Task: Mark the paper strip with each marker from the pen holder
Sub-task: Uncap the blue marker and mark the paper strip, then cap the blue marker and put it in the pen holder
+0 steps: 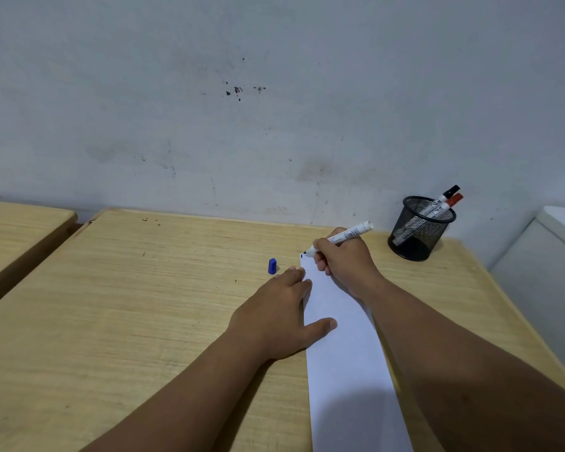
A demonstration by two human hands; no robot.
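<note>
the paper strip [343, 347] lies lengthwise on the wooden bench [144, 305]. the right hand [346, 262] pinches an uncapped marker [340, 239], its tip touching the strip's far left corner beside a small dark mark. the left hand [281, 311] lies flat, fingers spread, thumb pressing the strip's left edge. a blue cap [272, 266] rests just left of the strip. the mesh pen holder [419, 228] stands near the wall with a black-capped marker [446, 197] and a red-capped marker [449, 204] inside.

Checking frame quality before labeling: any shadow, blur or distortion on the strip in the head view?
Head view: sharp overall; a soft shadow darkens the paper strip at its near end; the far end under the marker tip is evenly lit, no glare; wide-angle bowing curves the table edges.
</note>
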